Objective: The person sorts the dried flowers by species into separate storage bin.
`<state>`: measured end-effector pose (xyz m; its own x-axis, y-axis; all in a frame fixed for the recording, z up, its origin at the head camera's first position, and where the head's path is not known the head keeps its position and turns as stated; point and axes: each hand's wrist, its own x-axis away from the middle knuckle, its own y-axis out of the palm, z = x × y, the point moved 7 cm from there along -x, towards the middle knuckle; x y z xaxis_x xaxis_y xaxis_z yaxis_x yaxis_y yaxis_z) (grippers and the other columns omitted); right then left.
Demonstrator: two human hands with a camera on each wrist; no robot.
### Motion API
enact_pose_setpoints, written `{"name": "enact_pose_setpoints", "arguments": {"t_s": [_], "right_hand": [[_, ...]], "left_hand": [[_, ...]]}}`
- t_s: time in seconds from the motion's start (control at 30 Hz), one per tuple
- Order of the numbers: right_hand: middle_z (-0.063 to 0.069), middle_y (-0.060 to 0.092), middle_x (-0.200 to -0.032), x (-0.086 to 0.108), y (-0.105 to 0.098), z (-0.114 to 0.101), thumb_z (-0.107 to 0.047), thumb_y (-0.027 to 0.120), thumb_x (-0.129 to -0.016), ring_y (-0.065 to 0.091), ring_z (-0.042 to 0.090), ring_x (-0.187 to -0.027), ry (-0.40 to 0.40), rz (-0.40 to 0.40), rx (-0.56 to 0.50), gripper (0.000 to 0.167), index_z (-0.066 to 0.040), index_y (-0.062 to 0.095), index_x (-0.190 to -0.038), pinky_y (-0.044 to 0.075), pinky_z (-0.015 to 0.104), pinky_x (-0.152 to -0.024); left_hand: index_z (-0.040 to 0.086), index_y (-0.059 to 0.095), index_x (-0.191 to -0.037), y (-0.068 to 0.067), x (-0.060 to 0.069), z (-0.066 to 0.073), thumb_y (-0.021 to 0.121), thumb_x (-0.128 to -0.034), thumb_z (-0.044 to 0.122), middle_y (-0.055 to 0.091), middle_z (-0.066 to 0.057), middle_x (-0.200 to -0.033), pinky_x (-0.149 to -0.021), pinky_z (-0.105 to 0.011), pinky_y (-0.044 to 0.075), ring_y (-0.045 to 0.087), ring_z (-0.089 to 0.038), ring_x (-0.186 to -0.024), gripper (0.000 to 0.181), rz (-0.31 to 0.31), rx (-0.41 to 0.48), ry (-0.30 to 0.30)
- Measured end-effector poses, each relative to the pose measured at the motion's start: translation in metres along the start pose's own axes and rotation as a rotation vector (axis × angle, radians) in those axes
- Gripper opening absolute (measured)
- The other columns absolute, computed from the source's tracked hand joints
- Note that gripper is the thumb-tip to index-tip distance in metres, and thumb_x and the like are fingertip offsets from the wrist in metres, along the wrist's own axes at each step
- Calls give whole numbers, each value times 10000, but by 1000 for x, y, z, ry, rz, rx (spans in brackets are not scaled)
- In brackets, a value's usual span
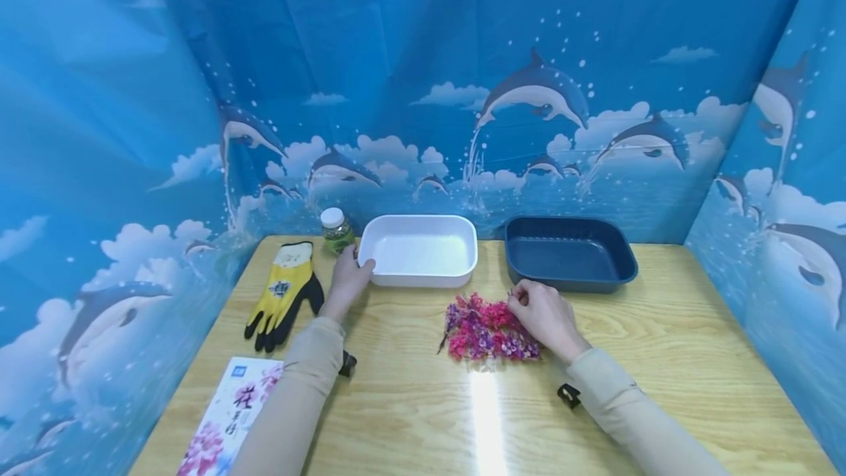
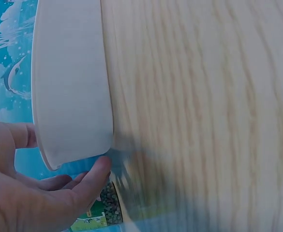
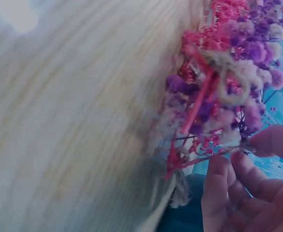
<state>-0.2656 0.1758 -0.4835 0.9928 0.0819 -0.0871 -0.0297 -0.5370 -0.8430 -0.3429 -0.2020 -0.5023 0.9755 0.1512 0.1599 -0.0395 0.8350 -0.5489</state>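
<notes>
At the front left corner of a white tray, my left hand grips the tray. Its thumb passes behind the rim and its other fingers lie along the outside of the end wall. My right hand pinches thin stems at the upper right of a bunch of pink and purple dried flowers. Close up in the right wrist view, thumb and fingertips meet on a stem below the flower heads. The bunch lies on the wooden table.
A dark blue tray stands right of the white one. A white-capped jar is beside my left hand. Farther left lie a yellow and black work glove and a flower-printed packet, partly under my left sleeve. A dolphin-printed backdrop borders the table.
</notes>
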Motion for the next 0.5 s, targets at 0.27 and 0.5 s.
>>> {"name": "enact_pose_setpoints", "arguments": {"t_s": [0.27, 0.5], "right_hand": [[47, 660, -768, 5, -7, -2, -218, 603, -975, 519, 176, -594, 16, 21, -74, 82, -138, 604, -952, 417, 309, -551], [94, 736, -995, 13, -9, -1, -356, 666, -1022, 656, 166, -769, 44, -54, -218, 368, -87, 587, -1261, 534, 319, -698]], "left_hand": [[-31, 259, -1631, 1, 1, 3, 524, -1026, 210, 351, -280, -1663, -1300, -556, 336, 365, -437, -1549, 703, 9, 5, 38], [-2, 256, -1641, 3, 2, 2, 532, -1031, 220, 335, -250, -1685, -1306, -542, 333, 353, -411, -1564, 705, 5, 17, 16]]}}
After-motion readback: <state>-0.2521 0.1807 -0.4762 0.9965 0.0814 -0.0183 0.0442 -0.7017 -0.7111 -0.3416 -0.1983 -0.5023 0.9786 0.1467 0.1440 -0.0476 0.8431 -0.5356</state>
